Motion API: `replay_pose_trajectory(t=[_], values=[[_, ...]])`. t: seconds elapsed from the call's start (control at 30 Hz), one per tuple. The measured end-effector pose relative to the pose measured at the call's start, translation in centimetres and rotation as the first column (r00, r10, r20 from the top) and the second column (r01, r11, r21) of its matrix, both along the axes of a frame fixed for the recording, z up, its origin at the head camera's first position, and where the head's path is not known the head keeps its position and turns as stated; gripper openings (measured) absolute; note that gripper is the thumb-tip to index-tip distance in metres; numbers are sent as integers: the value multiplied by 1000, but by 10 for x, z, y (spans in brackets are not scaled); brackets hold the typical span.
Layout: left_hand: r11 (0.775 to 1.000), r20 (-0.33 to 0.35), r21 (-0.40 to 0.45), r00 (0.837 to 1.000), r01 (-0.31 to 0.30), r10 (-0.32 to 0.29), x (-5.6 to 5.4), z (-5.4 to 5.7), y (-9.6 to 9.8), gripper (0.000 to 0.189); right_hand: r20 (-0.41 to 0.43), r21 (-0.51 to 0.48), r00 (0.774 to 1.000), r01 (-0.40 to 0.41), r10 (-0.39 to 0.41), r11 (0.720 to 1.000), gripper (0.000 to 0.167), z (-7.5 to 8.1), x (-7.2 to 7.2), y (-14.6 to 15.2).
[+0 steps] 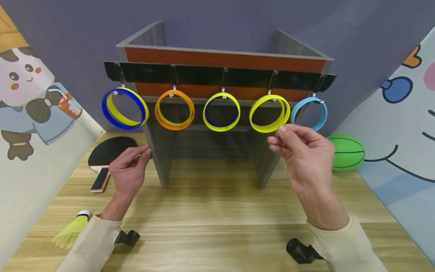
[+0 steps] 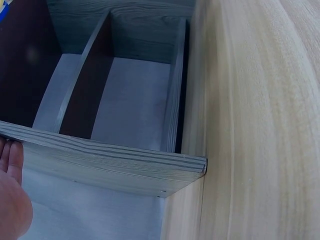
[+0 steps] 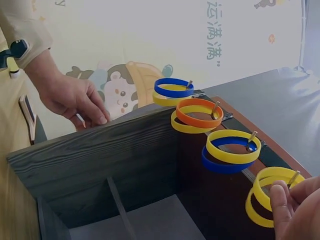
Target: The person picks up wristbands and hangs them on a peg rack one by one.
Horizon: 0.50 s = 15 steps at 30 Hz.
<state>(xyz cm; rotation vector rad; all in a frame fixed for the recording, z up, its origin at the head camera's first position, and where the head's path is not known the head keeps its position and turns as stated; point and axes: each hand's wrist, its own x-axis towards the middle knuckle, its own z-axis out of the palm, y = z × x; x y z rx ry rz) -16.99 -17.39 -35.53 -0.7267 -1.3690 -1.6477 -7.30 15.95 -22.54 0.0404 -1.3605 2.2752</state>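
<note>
Silicone wristbands hang in a row from hooks on a black strip [image 1: 198, 74]. My right hand [image 1: 307, 156] pinches a yellow wristband [image 1: 253, 120] low on its right side. Two yellow loops hang together there, and the right wrist view shows thumb and fingers at the yellow wristband [image 3: 254, 200]. My left hand [image 1: 128, 172] touches the front edge of the grey side panel [image 1: 158, 151] with its fingertips. In the left wrist view, fingers [image 2: 15, 160] rest against the panel's outer face; the thumb is out of sight there.
Other hooks hold a blue wristband [image 1: 105, 113] with a yellow one, an orange wristband [image 1: 158, 117] with a yellow one, a yellow-and-blue pair, and a light blue wristband [image 1: 324, 115]. A table tennis bat [image 1: 112, 149] and shuttlecock [image 1: 73, 230] lie left; a green ball [image 1: 348, 153] sits right.
</note>
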Motion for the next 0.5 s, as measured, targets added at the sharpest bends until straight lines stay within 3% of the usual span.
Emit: replay_pose_trajectory(t=[0.3,0.4,0.5], values=[[1000,17,-20,1000,6,-6,13,14,5,11,-8,84,999,-46,47,995,16,-16,8,-2],[994,29,-99,998,-44,47,19,18,4,9,7,154,998,-67,67,986,13,-24,12,0],[973,15,-197,992,-121,127,26,20,0,7,-4,241,997,-72,75,968,10,-33,15,5]])
